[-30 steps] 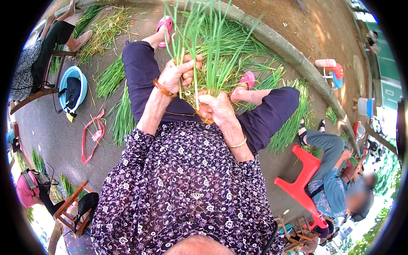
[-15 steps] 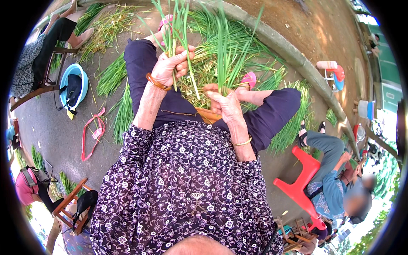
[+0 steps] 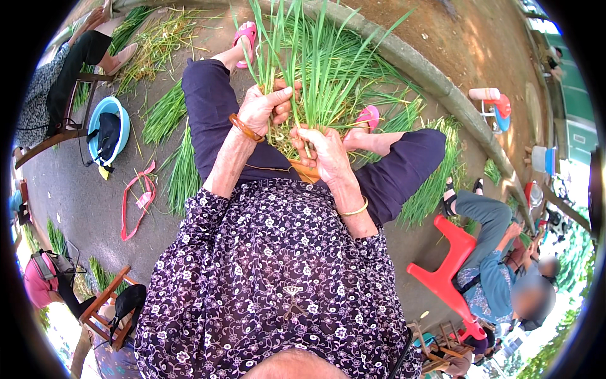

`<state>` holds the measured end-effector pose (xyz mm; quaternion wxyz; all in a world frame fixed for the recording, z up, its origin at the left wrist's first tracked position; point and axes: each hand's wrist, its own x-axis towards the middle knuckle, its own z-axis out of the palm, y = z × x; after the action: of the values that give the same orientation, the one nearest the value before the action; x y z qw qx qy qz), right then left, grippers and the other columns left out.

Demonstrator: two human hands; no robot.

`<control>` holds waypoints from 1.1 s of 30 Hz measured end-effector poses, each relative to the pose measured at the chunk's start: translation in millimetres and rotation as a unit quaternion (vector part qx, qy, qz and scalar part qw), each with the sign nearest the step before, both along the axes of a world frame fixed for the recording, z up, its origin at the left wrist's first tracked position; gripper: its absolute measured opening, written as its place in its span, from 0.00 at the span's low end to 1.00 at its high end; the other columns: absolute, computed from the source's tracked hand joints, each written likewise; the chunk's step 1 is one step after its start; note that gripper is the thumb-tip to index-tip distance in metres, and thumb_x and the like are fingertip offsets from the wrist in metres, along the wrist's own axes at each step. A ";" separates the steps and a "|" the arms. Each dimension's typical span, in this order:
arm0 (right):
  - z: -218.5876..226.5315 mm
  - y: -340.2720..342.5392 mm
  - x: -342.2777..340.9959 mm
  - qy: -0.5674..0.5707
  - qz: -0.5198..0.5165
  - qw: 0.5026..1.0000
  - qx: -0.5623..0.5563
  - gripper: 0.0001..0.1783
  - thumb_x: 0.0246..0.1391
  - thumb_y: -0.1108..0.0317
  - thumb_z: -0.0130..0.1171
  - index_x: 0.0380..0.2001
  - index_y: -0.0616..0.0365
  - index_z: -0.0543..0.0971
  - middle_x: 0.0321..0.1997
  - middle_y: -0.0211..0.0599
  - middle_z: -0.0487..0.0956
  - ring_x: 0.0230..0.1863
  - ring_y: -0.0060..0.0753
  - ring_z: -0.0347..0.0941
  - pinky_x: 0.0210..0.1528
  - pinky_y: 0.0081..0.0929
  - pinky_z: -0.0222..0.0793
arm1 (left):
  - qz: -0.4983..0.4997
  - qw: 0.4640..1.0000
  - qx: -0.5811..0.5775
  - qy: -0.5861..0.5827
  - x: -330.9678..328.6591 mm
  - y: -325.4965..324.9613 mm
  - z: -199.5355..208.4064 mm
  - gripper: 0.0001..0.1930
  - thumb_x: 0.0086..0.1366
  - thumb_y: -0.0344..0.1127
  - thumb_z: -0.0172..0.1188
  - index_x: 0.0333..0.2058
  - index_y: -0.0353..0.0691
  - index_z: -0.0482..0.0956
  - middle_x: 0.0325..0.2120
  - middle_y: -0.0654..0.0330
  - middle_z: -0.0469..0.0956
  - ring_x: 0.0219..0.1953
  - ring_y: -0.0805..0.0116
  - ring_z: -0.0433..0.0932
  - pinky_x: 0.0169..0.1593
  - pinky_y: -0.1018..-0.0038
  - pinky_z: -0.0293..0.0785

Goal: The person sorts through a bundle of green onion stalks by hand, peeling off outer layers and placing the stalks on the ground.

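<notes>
Long green leafy stalks, like garlic chives, are in both of my hands. My left hand is closed round a small bunch, its leaves pointing away from me. Close by on the right, my right hand pinches the lower ends of another stalk bunch. A single stalk slants between the two hands, its pale end at my right fingers. Beneath them, between my knees, lies a heap of yellowish trimmings, partly hidden by my hands. More green stalks spread out beyond.
Loose stalk bunches lie on the ground to the left, near a blue basin with a black bag and a red strap. A red plastic stool and a seated person are at right. A stone curb curves behind.
My hands have come a little closer together. The stalks in my right hand have fanned out, and one stalk now crosses toward my left hand's fingers.
</notes>
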<state>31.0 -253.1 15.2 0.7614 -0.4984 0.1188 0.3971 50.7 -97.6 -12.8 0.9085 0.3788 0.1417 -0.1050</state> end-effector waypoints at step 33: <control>-35.8 -31.5 8.3 -0.034 -0.057 0.998 -0.008 0.18 0.48 0.69 0.50 0.44 0.62 0.66 0.41 0.41 0.74 0.08 0.11 0.51 0.08 0.09 0.45 | -0.108 0.982 -0.158 -0.001 -14.9 29.2 7.1 0.10 0.61 0.30 0.44 0.39 0.31 0.65 0.30 0.58 0.67 0.11 0.86 0.55 0.12 0.89 0.56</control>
<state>39.2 -284.7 -20.6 0.7828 -0.5099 0.1238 0.3346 35.9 -68.5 -5.7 0.9402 0.2439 0.0808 -0.2235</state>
